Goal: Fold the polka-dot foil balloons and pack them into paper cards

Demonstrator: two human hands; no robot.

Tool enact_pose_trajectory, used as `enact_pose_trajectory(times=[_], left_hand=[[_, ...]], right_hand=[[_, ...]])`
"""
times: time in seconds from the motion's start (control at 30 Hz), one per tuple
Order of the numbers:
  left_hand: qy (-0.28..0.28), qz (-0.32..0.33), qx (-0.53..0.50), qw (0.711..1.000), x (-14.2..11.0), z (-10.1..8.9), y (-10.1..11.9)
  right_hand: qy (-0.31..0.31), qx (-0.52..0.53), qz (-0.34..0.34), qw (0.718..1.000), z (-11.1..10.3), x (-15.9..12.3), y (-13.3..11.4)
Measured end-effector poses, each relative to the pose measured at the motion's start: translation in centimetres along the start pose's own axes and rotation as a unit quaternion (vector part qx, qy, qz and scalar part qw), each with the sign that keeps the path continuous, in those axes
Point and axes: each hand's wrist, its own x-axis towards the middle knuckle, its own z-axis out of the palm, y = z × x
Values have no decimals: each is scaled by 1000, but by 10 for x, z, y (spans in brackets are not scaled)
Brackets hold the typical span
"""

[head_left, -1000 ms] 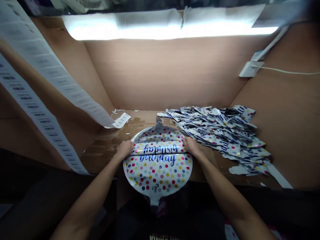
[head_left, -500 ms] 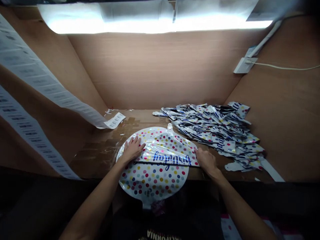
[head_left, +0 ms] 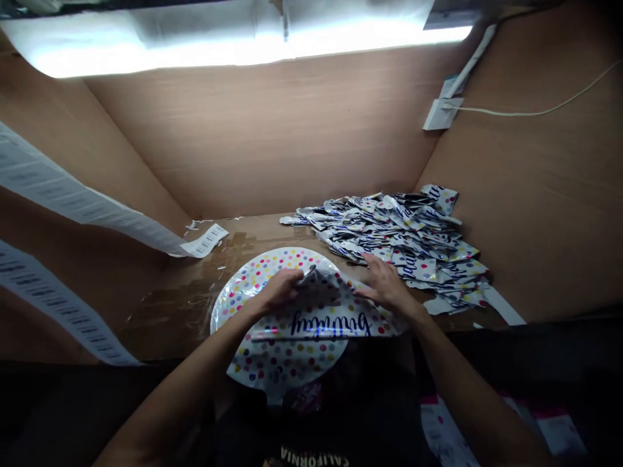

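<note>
A round foil balloon (head_left: 287, 357) with coloured polka dots lies on the wooden table (head_left: 165, 311), its upper part folded down toward me. The fold shows blue "birthday" script (head_left: 331, 325) upside down. My left hand (head_left: 278, 292) grips the folded foil next to its silver tab (head_left: 309, 274). My right hand (head_left: 384, 284) sits on the flap's right corner with its fingers spread. A dotted foil surface (head_left: 233, 292) shows beneath the flap; I cannot tell whether it is a second balloon. A pile of flat foil balloons (head_left: 394, 240) lies just beyond my right hand.
Strips of barcode labels (head_left: 92, 214) hang down at the left, and a loose label (head_left: 205, 240) rests at the table's far edge. Wooden walls surround the table. A bright lamp (head_left: 233, 45) runs above, and a white cable (head_left: 506, 113) crosses the right wall.
My hands have moved closer together, with the left now at the silver tab. The foil flap has changed shape, and the whole view has shifted as my head moved.
</note>
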Motion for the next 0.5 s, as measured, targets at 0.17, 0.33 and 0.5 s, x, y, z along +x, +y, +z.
enact_pose_trajectory(times=[0.17, 0.33, 0.5], left_hand=[[117, 161, 79, 977, -63, -52, 17], [100, 225, 113, 963, -140, -24, -3], [63, 183, 102, 976, -175, 47, -37]], right_hand=[[-164, 242, -117, 949, -47, 38, -25], [-78, 138, -246, 956, -19, -32, -55], [-13, 41, -324, 945, 49, -89, -57]])
